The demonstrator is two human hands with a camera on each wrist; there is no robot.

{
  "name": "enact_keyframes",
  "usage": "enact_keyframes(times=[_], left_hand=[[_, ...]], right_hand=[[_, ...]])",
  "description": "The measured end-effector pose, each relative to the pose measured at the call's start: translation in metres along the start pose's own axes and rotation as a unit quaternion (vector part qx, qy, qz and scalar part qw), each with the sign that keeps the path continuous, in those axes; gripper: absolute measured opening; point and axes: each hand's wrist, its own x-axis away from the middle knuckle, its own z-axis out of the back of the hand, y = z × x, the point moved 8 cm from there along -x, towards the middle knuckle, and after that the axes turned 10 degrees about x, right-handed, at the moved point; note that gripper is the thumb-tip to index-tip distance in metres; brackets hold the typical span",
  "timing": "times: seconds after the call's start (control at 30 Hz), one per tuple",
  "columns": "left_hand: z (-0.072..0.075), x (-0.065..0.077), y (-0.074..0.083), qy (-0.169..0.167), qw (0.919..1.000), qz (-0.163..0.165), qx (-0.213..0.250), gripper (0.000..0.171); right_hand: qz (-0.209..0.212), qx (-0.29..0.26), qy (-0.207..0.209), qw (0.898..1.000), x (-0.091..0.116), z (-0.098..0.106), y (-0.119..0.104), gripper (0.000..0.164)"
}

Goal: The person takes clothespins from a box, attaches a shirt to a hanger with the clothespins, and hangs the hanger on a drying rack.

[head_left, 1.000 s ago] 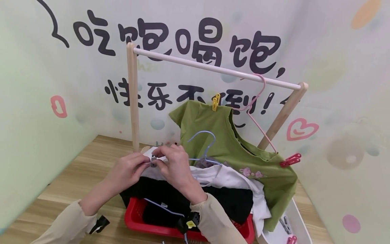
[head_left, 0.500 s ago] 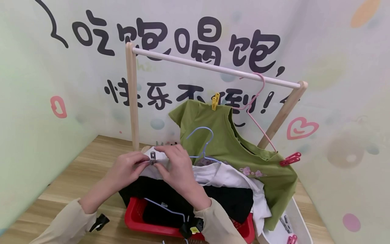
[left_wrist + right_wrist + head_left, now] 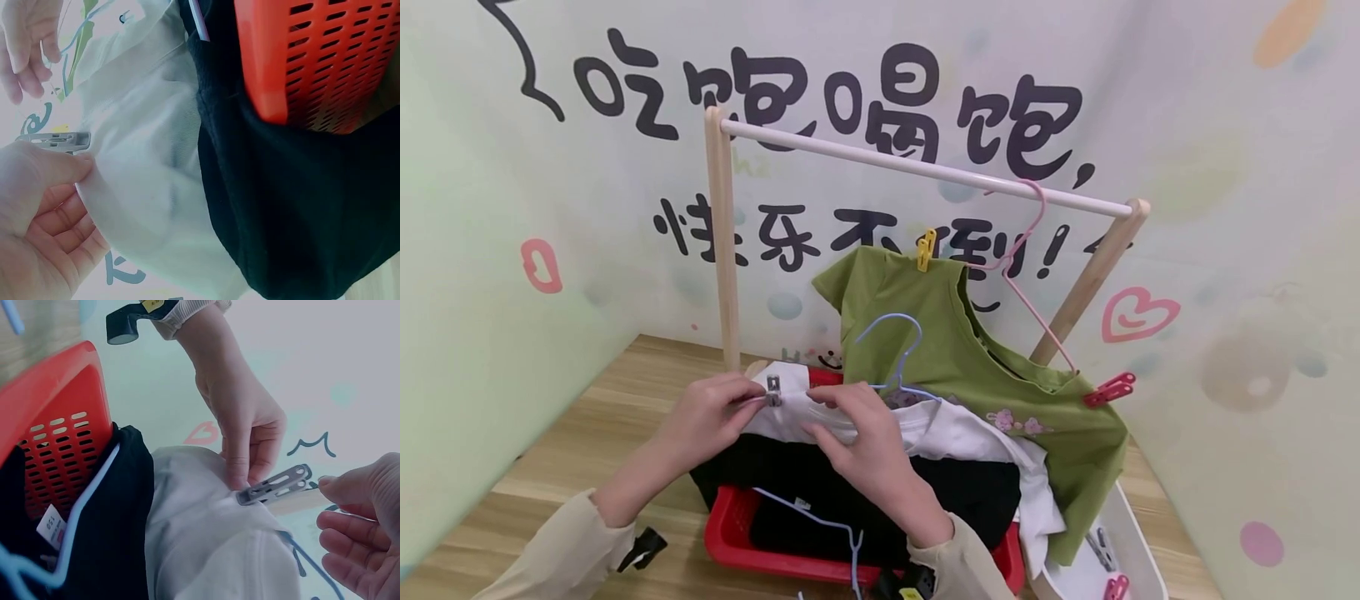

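Observation:
My left hand [image 3: 711, 417] pinches the edge of a white garment [image 3: 790, 421] between thumb and fingers at its left end. A grey clothespin [image 3: 773, 392] is clipped onto that edge beside the left fingertips; in the left wrist view the clothespin [image 3: 62, 141] lies right above the thumb. My right hand [image 3: 865, 446] hovers over the garment, holding nothing, its fingers apart from the clothespin [image 3: 275, 485] in the right wrist view. A blue hanger [image 3: 919, 332] sticks up out of the white garment, its lower part hidden by the cloth.
A red basket [image 3: 730, 533] with black clothing [image 3: 775, 462] and another blue hanger stands in front. Behind, a green T-shirt [image 3: 917, 333] hangs by a pink hanger from the rack's rod [image 3: 925, 169], with yellow and red clothespins. A white bin [image 3: 1138, 533] holds clothespins at right.
My right hand has let go of the grey clothespin and drawn back to the right. The clothespin stays on the white garment's edge, where my left hand keeps its pinch.

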Motion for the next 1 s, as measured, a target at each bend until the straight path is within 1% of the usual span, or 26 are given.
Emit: enact_keyframes(times=[0.13,0.3,0.5,0.67,0.9,1.0], left_hand=[[0.000,0.000,0.000,0.001,1.0000,0.002,-0.003,0.023],[0.001,0.001,0.000,0.007,1.0000,0.000,-0.002,0.024],[0.000,0.002,-0.001,0.007,1.0000,-0.002,0.001,0.025],[0.000,0.002,-0.001,0.004,1.0000,0.001,-0.004,0.025],[-0.001,0.001,0.000,0.006,1.0000,-0.003,-0.006,0.024],[-0.001,0.001,0.000,0.007,1.0000,-0.003,-0.004,0.025]], right_hand=[[-0.013,-0.013,-0.004,1.000,0.008,0.009,0.003,0.031],[-0.036,-0.026,-0.014,0.999,0.022,0.019,0.012,0.031],[-0.053,-0.025,0.015,0.998,0.041,0.034,0.025,0.033],[-0.073,-0.019,0.019,0.997,0.053,0.044,0.034,0.034],[-0.084,0.006,0.045,0.995,0.069,0.063,0.046,0.038],[-0.098,0.017,0.053,0.994,0.076,0.071,0.052,0.039]])
